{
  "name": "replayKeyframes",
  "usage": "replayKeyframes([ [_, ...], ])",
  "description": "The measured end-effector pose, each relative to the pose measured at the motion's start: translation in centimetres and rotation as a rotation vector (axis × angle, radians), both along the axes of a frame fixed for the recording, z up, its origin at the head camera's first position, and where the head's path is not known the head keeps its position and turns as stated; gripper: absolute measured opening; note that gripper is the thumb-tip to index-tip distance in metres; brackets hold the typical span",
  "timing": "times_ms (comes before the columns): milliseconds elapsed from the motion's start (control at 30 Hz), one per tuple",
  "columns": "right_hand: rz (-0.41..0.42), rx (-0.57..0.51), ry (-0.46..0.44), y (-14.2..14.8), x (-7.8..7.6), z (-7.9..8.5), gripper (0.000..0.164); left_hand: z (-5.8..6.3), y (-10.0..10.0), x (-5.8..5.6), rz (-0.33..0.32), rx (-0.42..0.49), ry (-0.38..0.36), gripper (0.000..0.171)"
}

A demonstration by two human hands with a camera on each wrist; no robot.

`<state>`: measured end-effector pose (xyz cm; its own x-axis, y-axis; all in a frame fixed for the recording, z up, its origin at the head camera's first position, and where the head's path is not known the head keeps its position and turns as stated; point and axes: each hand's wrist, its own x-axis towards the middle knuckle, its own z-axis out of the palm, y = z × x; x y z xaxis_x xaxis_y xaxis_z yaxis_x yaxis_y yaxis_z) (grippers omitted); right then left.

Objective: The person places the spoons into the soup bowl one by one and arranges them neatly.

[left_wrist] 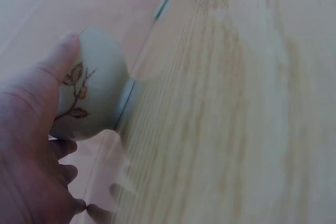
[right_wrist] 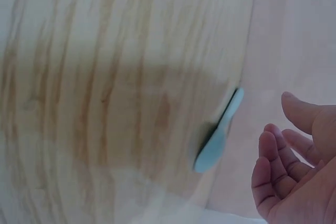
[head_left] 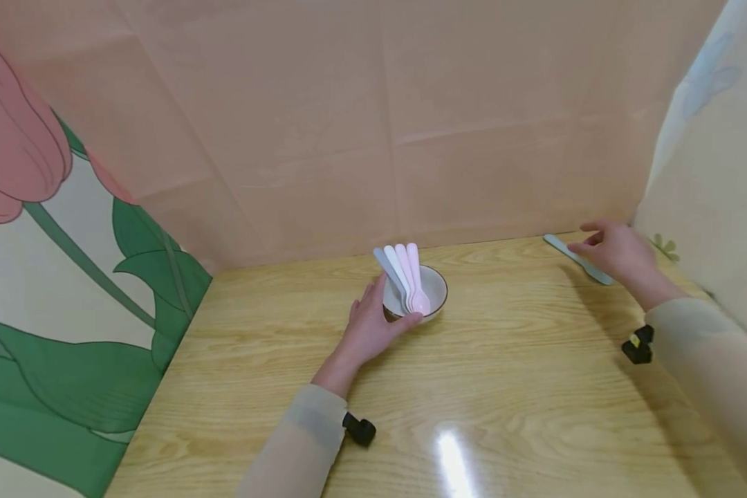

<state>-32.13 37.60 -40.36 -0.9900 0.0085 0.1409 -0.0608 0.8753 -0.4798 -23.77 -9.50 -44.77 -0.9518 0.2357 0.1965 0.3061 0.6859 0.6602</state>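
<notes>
My left hand [head_left: 369,326] grips a small white bowl [head_left: 436,290] at the back middle of the table, thumb at the near rim and fingers along its left side. In the left wrist view the bowl [left_wrist: 102,85] shows a brown branch pattern on its outer wall. Several spoons lean together inside it, handles up: a grey spoon [head_left: 387,265], a white one and pink spoons [head_left: 414,273]. A pale green spoon [head_left: 560,245] lies on the table at the back right. Above it hovers my right hand [head_left: 624,254], fingers loosely bent and apart from the spoon [right_wrist: 212,153].
The wooden table [head_left: 504,387] ends at a pinkish backdrop sheet [head_left: 299,152] close behind the bowl and green spoon. A tulip-patterned sheet [head_left: 93,290] borders the left, and a pale flowered sheet [head_left: 722,207] stands along the right.
</notes>
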Motion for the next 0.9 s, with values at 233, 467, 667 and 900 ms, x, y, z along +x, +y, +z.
replayKeyframes([
  [233,0.010,-0.026,-0.014,0.3,-0.5,-1.0,0.083,0.1,-0.1,0.2,-0.006,0.012,0.001,0.106],
  [467,0.036,-0.054,-0.018,0.3,-0.7,-2.1,0.076,0.3,-0.3,0.5,-0.005,0.013,-0.003,0.106],
  [667,0.047,-0.047,-0.040,0.4,-0.7,-2.7,0.069,0.3,-0.3,0.6,-0.011,0.019,0.001,0.105],
  [900,0.041,-0.020,-0.061,0.5,-0.4,-2.8,0.071,0.1,-0.2,0.5,-0.008,0.009,0.008,0.106],
])
